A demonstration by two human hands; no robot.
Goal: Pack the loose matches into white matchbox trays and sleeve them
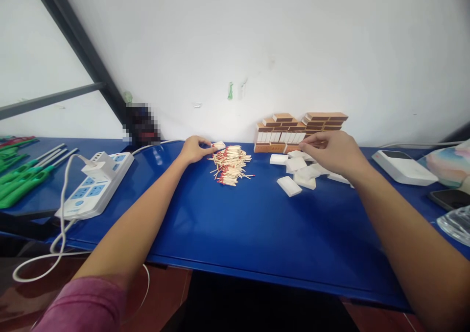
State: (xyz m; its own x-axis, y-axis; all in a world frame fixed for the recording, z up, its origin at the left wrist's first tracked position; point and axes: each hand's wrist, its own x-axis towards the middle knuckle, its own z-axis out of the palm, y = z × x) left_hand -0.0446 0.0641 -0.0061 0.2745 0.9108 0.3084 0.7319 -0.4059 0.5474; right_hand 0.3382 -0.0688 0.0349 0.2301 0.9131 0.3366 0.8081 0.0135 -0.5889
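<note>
Blue tabletop (238, 224): left grip (194, 150) pinched a white matchbox tray (219, 145) just beside the matchstick pile (231, 164); right grip (330, 151) hovered, curled, over loose white trays (289, 186), hold indiscernible.

The matchsticks (230, 168) are bare pale wood with matt red heads; the white trays (289, 185) look like matt card. The blue table (238, 224) is smooth and glossy (it mirrors light), like the plastic power strip (95, 185).
</note>
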